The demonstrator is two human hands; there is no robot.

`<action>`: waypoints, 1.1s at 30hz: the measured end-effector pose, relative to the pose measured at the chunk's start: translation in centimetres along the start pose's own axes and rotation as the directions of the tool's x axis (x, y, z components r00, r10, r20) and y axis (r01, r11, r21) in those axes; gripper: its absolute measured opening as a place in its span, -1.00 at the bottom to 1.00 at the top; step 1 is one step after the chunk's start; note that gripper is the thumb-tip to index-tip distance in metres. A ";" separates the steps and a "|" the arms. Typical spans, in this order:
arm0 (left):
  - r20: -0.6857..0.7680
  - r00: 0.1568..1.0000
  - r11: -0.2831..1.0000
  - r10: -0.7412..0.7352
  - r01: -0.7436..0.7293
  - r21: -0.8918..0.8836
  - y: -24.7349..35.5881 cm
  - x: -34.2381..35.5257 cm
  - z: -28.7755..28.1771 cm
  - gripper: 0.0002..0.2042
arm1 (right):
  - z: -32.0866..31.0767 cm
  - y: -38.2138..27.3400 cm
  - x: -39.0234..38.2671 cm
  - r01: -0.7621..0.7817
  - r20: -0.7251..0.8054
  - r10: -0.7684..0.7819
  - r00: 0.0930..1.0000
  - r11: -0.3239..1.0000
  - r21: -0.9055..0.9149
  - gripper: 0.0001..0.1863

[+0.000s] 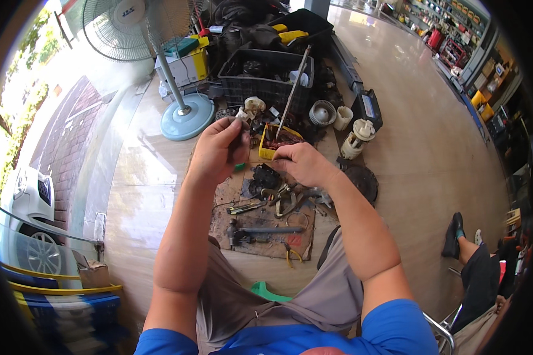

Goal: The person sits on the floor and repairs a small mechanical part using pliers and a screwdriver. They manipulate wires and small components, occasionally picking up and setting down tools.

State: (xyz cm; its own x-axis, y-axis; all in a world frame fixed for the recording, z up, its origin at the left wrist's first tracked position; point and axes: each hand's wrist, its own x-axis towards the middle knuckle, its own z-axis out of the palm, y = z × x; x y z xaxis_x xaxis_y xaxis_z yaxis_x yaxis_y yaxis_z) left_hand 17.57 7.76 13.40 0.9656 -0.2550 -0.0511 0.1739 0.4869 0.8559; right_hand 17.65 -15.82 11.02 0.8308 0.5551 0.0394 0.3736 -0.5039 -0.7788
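Observation:
My left hand [224, 148] is raised over the left side of the work board, fingers curled and thumb pressed on the forefinger. Whatever it may hold is hidden or too small to name. To the right, my right hand [307, 164] has its fingers drawn together by the near right corner of a yellow tub [266, 153]; I cannot make out anything in them. Dark reddish stuff fills the tub, and a long thin rod [292, 94] leans up out of it. Just below the hands lies a black greasy part [263, 178], beside several metal pieces [290, 200].
On the cardboard [254, 248] lie a hammer [260, 231], a utility knife [246, 207] and yellow-handled pliers [292, 254]. Behind stand a black crate [234, 74], a fan [186, 115] and a white pump-like part [357, 139]. Another person's leg [471, 251] is at right.

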 end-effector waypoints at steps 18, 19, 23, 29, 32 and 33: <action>-0.057 0.974 0.469 -0.219 0.156 0.869 -4.2 -0.2 2.9 -0.77 | -0.3 0.7 0.1 -0.089 -0.095 0.057 0.994 0.920 -0.383 -0.74; -0.037 0.982 0.436 -0.186 0.116 0.892 -4.5 -0.1 2.7 -0.75 | -0.3 0.5 0.0 -0.096 -0.116 0.055 0.992 0.918 -0.385 -0.74; 0.065 0.998 0.236 0.012 -0.066 0.969 -5.5 0.5 2.3 -0.77 | 0.0 0.4 0.0 -0.141 -0.179 0.082 0.980 0.926 -0.349 -0.72; -0.016 0.984 0.152 0.177 -0.012 0.988 -5.8 0.5 2.7 -0.79 | 1.1 -0.8 0.3 -0.188 -0.304 0.135 0.943 0.971 -0.150 -0.71; -0.045 0.955 0.149 0.293 0.001 0.989 -6.2 0.7 2.7 -0.78 | 1.3 -0.8 0.5 -0.208 -0.331 0.201 0.922 0.978 0.014 -0.71; -0.046 0.940 0.167 0.338 -0.012 0.986 -6.3 0.7 2.8 -0.78 | 1.5 -0.5 0.5 -0.192 -0.344 0.207 0.916 0.978 0.076 -0.72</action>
State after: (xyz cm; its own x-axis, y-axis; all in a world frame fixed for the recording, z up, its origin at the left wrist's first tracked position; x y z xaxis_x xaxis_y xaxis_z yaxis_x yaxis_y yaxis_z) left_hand 16.65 2.18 9.41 0.9753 -0.0363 0.2178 -0.1729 -0.7390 0.6511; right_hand 17.33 -14.32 10.48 0.9801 0.1770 0.0903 0.1745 -0.5493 -0.8172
